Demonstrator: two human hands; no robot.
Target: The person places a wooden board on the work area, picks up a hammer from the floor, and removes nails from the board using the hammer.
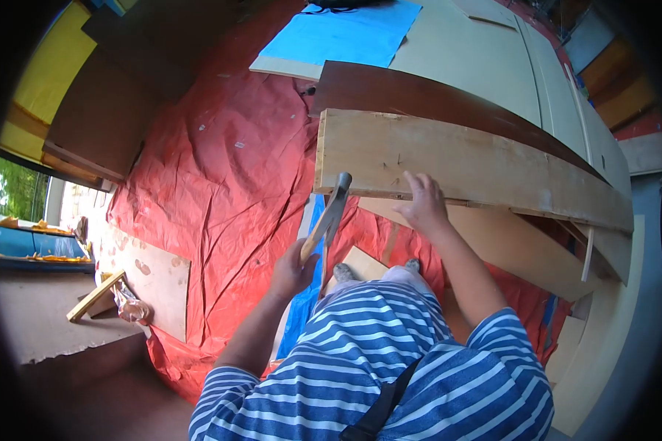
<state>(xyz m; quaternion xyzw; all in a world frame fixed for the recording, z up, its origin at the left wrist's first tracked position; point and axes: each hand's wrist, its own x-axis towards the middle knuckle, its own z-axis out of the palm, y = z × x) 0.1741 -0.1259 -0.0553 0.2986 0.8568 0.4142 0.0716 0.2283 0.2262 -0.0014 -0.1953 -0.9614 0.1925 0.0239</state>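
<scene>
Pale wooden board, head view: it lies in front of the person, left end by the red sheet, dark brown panel just beyond its far edge. Small nails stick up from its face near the left end. From where I stand, the hammer is just this side of that end, metal head up, pale handle running down into the left hand. Those fingers are wrapped round the handle. Right hand is up at the near edge, fingers spread wide, no grip on anything that I can see; can't tell if the tips touch the wood. Handling, my read: board is stiff, fairly heavy, awkward for its length, won't dent much under a palm. Best hold is flat on the face or over the near edge, clear of the nails; raw edge could splinter. Lift would want hands well apart. Hammer should be top-heavy: take it low on the handle for swing, nearer the head for control. Handle looks smooth, might slip if the palm sweats. Nails look thin, likely to bend under an off-centre hit.
</scene>
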